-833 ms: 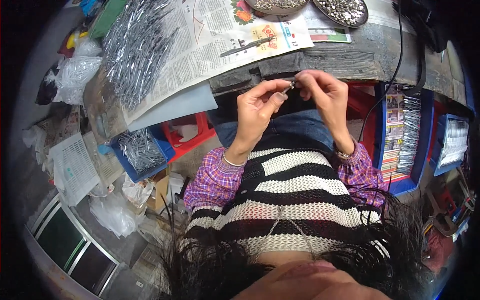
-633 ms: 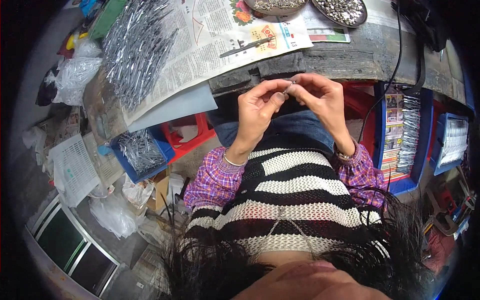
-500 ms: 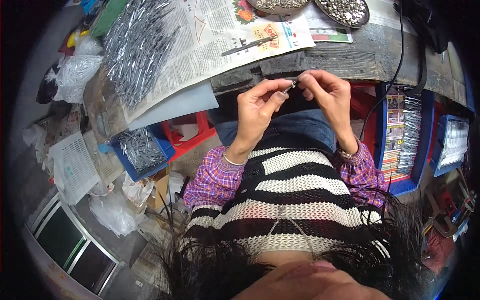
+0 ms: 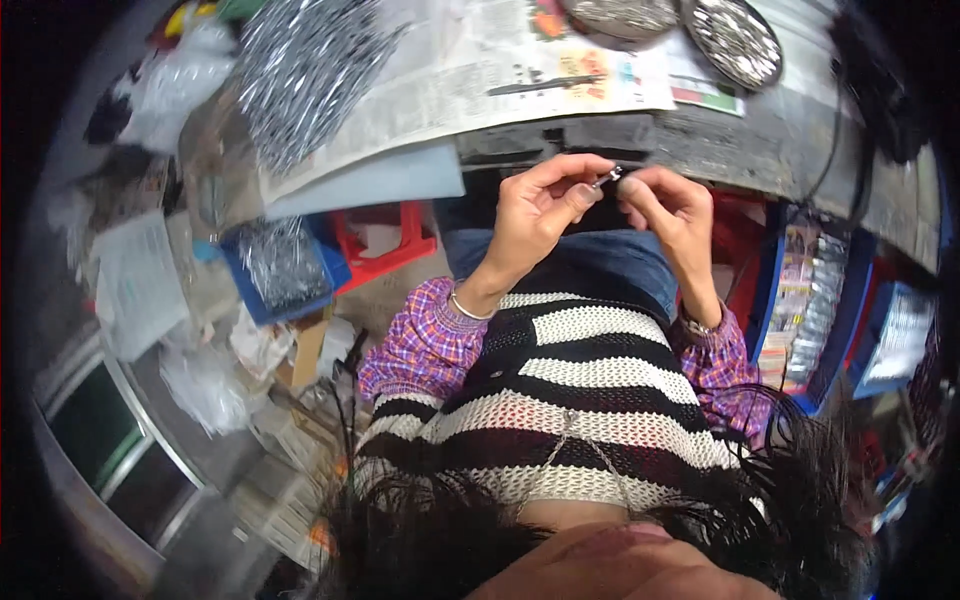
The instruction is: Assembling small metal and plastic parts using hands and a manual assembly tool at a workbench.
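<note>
Head view shows our left hand (image 4: 535, 215) and right hand (image 4: 668, 215) pinching a small metal pin (image 4: 608, 180) just below the table's near edge (image 4: 600, 135); it looks light, stiff and slippery, best gripped by its ends.

A clear plastic bag (image 4: 175, 75) lies crumpled at the table's upper left, white and shiny. Another clear bag (image 4: 205, 385) sits lower left on the floor, near a flat white packet (image 4: 135, 285) (its print is too blurred to tell). At right, blue bins (image 4: 815, 315) hold rows of packets with coloured labels, red, white and yellow, standing upright side by side.
</note>
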Available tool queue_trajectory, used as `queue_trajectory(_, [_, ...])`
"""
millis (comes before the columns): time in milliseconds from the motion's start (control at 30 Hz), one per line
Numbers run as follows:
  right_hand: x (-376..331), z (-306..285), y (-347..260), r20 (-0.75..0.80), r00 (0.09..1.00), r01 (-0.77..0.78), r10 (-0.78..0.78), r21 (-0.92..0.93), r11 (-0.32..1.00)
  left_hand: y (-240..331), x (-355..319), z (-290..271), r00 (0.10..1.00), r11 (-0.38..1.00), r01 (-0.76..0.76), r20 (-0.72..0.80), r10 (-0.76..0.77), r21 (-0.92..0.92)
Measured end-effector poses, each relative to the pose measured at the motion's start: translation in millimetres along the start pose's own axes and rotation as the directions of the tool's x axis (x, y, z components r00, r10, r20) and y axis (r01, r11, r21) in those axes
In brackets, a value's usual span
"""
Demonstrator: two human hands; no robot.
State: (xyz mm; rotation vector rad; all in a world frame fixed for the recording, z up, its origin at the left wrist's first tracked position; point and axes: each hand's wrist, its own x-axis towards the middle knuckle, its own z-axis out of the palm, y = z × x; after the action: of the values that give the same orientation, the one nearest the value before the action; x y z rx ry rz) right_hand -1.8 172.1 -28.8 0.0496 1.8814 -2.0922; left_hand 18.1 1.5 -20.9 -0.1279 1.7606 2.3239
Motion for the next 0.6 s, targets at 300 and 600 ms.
queue_trajectory(300, [-1.7,-5.3,19.6,0.067,0.998,-0.012,0.012,-0.005,1.000,35.1,-27.9,-156.1,0.689,0.351,-0.230,-0.103,0.718,0.908])
queue_trajectory(600, [0.6,6.4,22.0,0.087,0.995,-0.053,0.056,-0.033,0.998,26.6,-18.2,-154.9,0.661,-0.002,-0.266,0.184,0.727,0.964])
